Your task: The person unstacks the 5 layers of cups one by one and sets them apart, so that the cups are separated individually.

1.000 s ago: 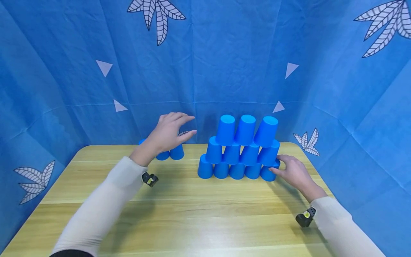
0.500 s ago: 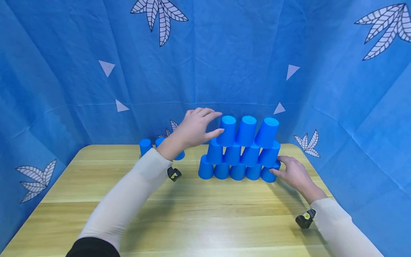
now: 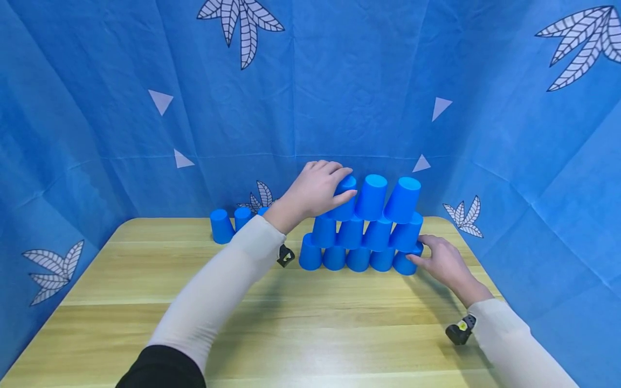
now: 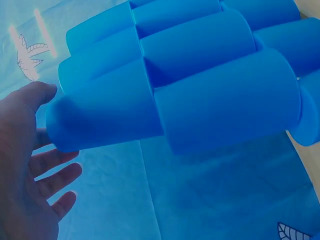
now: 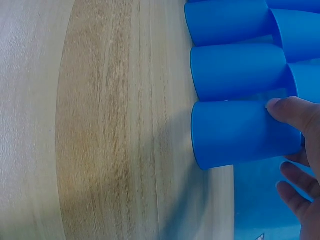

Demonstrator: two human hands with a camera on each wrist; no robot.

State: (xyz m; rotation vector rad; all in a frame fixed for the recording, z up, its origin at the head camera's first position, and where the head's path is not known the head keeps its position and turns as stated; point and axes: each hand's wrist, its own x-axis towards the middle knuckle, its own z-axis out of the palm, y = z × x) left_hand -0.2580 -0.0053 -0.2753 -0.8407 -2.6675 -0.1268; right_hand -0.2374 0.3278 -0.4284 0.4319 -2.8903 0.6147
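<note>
Blue plastic, by the look of it: the top-row cup (image 4: pixel 107 112) at the left end of the stack (image 3: pixel 350 234) should be light, stiffish and slick, best pinched near its closed top. The left hand (image 3: pixel 316 188) brackets it, grip unclear; the right hand (image 3: pixel 443 262) pinches the bottom-right cup (image 5: pixel 245 135).

A big blue cloth (image 3: pixel 349 118) hangs across the top and down both sides of the head view. White leaves (image 3: pixel 579 53) with dark lines are on it, some in the top right corner, some low on the left. Four pale triangles (image 3: pixel 161 101) are there too, two left, two right. A yellowish wood table (image 3: pixel 339 318) is at the bottom.
</note>
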